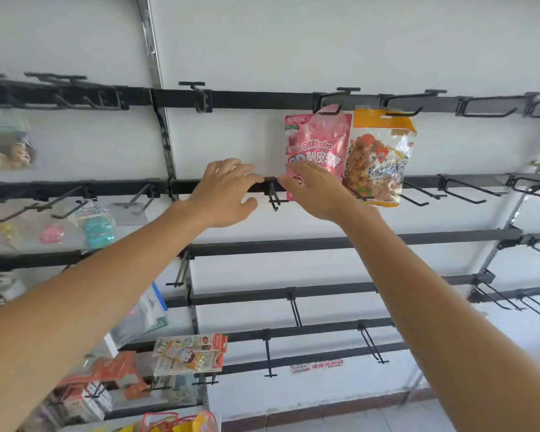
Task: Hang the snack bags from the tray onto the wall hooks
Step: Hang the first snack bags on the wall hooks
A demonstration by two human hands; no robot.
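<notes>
Both bare forearms are reaching up from the bottom corners toward the wall rack. The left hand (223, 194) is spreading its fingers loosely, palm toward the wall, and the fingertips are lying over the second black rail (181, 186); it is holding nothing. The right hand (317, 193) is also open and flat, fingers together and pointing left, and it is lying against the lower part of the pink snack bag (317, 145); whether it is pressing the bag I cannot tell. Between the two hands an empty double-wire hook (274, 198) is sticking out from the same rail.

Above the right hand, the pink snack bag is hanging from a hook (331, 110) on the top rail. Just to the right of it, touching its edge, the orange-topped snack bag (378, 157) with a clear window is hanging from the next hook (402, 113). Far to the left of the left hand, small blurred packets (97, 224) are hanging, and below the left forearm a carded product (189, 355) is hanging on a lower rail.
</notes>
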